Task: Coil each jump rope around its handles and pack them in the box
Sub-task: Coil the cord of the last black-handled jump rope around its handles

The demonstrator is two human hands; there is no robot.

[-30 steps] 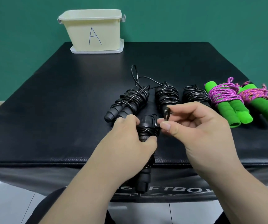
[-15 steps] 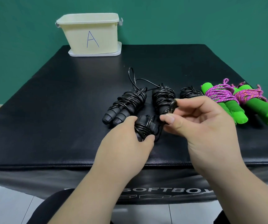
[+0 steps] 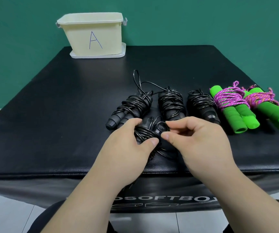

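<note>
Since half a sec ago the right hand (image 3: 197, 143) has dropped w/ its cord loop (image 3: 161, 126), now low and tight against the black jump rope (image 3: 145, 133) instead of raised above it. Thumb and forefinger pinch that loop; other fingers are curled, tips tucked out of sight. Left hand (image 3: 130, 147) grips the bundle from the left w/ thumb across the coils, so most of both handles is covered; only the top end shows btwn the hands. Bundle sits on the black surface (image 3: 51, 118) nr the front edge, and a slack bit of cord trails out under the right hand. Behind it lie 3 coiled black ropes (image 3: 170, 103) in a row, then 2 green-handled ropes (image 3: 231, 106) w/ pink cord, the far-right one cut off by the frame edge. Cream box (image 3: 93, 34) marked A stands back left on a white tray (image 3: 98, 56), or lid, can't tell which. Box inside isn't visible.
</note>
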